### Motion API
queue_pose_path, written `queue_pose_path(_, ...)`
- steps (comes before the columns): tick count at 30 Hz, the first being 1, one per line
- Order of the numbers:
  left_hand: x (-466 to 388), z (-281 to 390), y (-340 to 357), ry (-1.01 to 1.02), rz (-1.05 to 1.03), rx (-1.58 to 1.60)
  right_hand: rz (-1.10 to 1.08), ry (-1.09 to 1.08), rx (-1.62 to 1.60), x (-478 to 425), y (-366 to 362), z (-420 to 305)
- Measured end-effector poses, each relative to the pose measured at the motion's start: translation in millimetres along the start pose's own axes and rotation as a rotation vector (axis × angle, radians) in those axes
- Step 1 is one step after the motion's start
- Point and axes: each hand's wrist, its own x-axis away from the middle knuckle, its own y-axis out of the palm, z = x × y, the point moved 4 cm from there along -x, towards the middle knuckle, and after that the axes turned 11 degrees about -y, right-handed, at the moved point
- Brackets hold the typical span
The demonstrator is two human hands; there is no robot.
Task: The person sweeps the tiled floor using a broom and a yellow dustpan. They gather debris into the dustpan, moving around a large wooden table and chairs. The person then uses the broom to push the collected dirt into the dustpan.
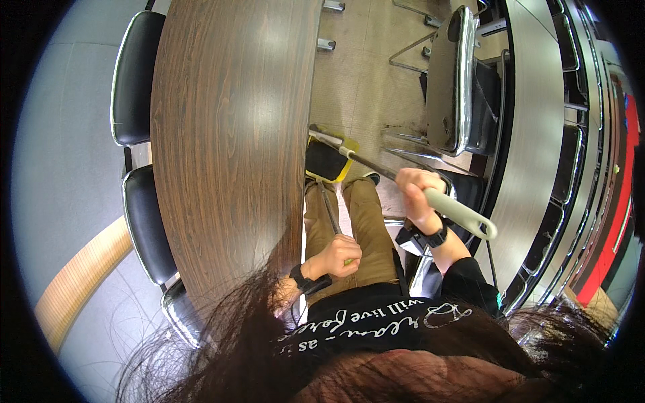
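Observation:
My left hand (338,257) is closed round the handle of a long-handled dustpan (330,160). The black pan with its yellow rim rests near my feet, partly hidden by the table edge. In my right hand (419,194) is a broom (370,163) with a grey shaft and a pale green grip end. Its shaft slants down to the left, and the broom's head lies across the far side of the pan, where yellow-green bristles show. Whether any debris is in the pan I cannot tell.
A long wood-grain table (232,126) stands on the left, with black chairs (138,78) beyond it. Right of the aisle are a chair with a worn back (451,83) and a grey table (536,116). Chair legs and table feet reach onto the beige floor (360,75).

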Motion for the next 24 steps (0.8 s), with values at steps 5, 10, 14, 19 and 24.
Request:
queue_pose_path(5,-4,8,-3,0.038,-0.003,-0.025,0.096,-0.168,-0.001,-25,-9,-41)
queue_pose_path(10,-11,0,-2,0.017,0.021,0.005,-0.082,-0.148,0.154,-34,-3,-12)
queue_pose_path(14,-13,-3,-3,0.012,-0.004,0.027,-0.091,-0.11,0.148,-19,-8,16)
queue_pose_path(19,-29,7,-10,0.08,-0.01,0.009,-0.047,-0.15,0.089,-17,-4,-11)
queue_pose_path(24,-60,14,-20,0.109,-0.063,0.004,-0.016,-0.233,0.151,-17,3,-39)
